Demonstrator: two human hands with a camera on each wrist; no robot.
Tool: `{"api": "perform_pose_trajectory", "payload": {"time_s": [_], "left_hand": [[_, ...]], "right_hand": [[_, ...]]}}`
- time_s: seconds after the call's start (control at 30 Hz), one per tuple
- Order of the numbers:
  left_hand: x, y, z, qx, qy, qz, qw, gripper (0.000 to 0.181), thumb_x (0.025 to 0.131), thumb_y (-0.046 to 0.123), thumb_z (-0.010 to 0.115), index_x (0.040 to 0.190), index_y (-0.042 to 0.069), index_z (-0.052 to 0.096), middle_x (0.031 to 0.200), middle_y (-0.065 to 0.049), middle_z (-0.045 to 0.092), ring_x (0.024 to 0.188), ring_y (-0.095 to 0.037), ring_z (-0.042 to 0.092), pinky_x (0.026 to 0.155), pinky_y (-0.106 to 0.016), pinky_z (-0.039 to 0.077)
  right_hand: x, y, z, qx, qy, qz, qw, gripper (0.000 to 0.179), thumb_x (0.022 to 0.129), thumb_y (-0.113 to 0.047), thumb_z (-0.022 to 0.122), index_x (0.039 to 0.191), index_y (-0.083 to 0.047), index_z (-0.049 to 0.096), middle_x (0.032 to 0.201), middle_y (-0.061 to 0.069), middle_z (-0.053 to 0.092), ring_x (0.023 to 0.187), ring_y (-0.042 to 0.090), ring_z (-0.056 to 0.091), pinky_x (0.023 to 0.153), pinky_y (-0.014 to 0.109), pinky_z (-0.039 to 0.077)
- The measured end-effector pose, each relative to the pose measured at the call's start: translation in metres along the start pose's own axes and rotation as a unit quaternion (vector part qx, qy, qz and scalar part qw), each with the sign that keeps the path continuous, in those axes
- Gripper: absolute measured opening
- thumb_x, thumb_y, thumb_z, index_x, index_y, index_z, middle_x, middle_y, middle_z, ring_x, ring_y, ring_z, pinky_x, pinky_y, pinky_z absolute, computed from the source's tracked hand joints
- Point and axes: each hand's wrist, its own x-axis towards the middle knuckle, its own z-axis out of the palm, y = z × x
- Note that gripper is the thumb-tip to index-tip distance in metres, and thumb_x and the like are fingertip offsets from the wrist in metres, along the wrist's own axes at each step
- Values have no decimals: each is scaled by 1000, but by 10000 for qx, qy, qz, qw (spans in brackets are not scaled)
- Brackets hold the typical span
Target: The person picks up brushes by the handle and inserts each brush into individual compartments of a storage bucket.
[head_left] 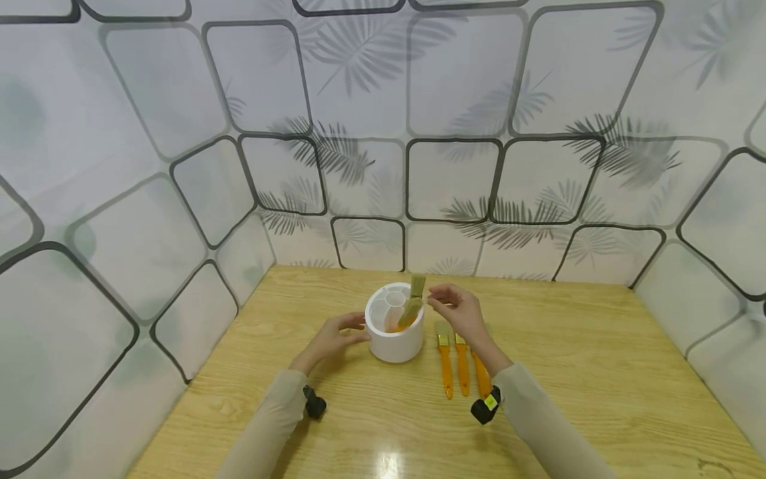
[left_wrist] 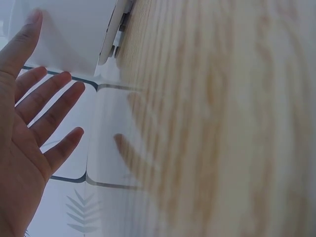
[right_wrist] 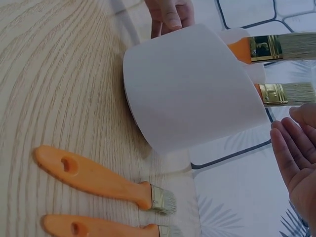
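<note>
A round white divided holder [head_left: 395, 348] stands on the table, its inside split into compartments. Two orange-handled paintbrushes [right_wrist: 266, 48] lean in it, bristles up, with their handles mostly hidden by the wall. My left hand [head_left: 335, 338] is at the holder's left side, fingers spread; in the left wrist view the thumb lies against the white wall [left_wrist: 69, 37]. Just right of the bristles is my right hand [head_left: 458, 309]. Its relaxed fingers [right_wrist: 285, 148] hold nothing, and the thumb sits close to the nearer brush's bristles [right_wrist: 298, 94]; contact is unclear.
Three more orange-handled paintbrushes [head_left: 463, 369] lie side by side on the wooden table [head_left: 598, 372], right of the holder, handles towards me. My right forearm partly covers the rightmost one. A patterned white curtain [head_left: 455, 179] encloses the table's back and sides.
</note>
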Motion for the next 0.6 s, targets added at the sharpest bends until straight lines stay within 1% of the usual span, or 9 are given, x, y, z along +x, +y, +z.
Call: {"api": "perform_pose_trajectory", "payload": {"time_s": [0.1, 0.17, 0.23, 0.4, 0.5, 0.6], "left_hand": [[0, 1, 0, -30, -8, 28, 10000, 56, 78, 33, 73, 129, 14, 56, 122, -6, 62, 109, -26, 59, 94, -45, 47], [0, 2, 1, -35, -13, 51, 10000, 57, 78, 32, 73, 129, 14, 55, 122, -6, 61, 109, -26, 59, 94, -45, 47], [1, 3, 1, -51, -23, 60, 10000, 58, 77, 32, 74, 129, 15, 55, 123, -6, 61, 109, -26, 59, 95, -45, 47], [3, 3, 2, -33, -60, 100, 9999, 59, 77, 32, 75, 130, 16, 55, 124, -5, 60, 109, -25, 59, 95, -44, 47], [3, 3, 3, -5, -75, 106, 9999, 60, 77, 32, 75, 131, 16, 54, 126, -5, 59, 110, -25, 59, 95, -46, 46], [4, 3, 4, 38, -98, 52, 9999, 61, 77, 30, 75, 132, 17, 52, 128, -4, 57, 110, -25, 58, 96, -47, 45]], "right_hand": [[0, 3, -2, -28, -11, -23, 10000, 25, 86, -19, 68, 105, -4, 66, 99, 17, 68, 87, 19, 66, 69, 18, 53], [0, 4, -3, -13, 0, -9, 10000, 27, 86, -20, 68, 106, -3, 65, 99, 16, 68, 88, 21, 66, 69, 18, 53], [-1, 5, -4, 5, 12, 26, 10000, 28, 85, -21, 68, 107, -3, 65, 99, 15, 68, 88, 19, 66, 69, 18, 53], [-2, 6, -7, 0, 50, 53, 10000, 25, 85, -21, 68, 106, -6, 66, 98, 13, 68, 84, 8, 65, 69, 20, 54], [-4, 7, -9, 10, 74, 58, 10000, 23, 85, -18, 69, 104, -7, 66, 98, 13, 68, 84, 7, 65, 69, 20, 54], [-5, 6, -11, 14, 73, 116, 9999, 22, 85, -17, 68, 104, -6, 66, 99, 14, 68, 85, 11, 65, 69, 19, 54]]}}
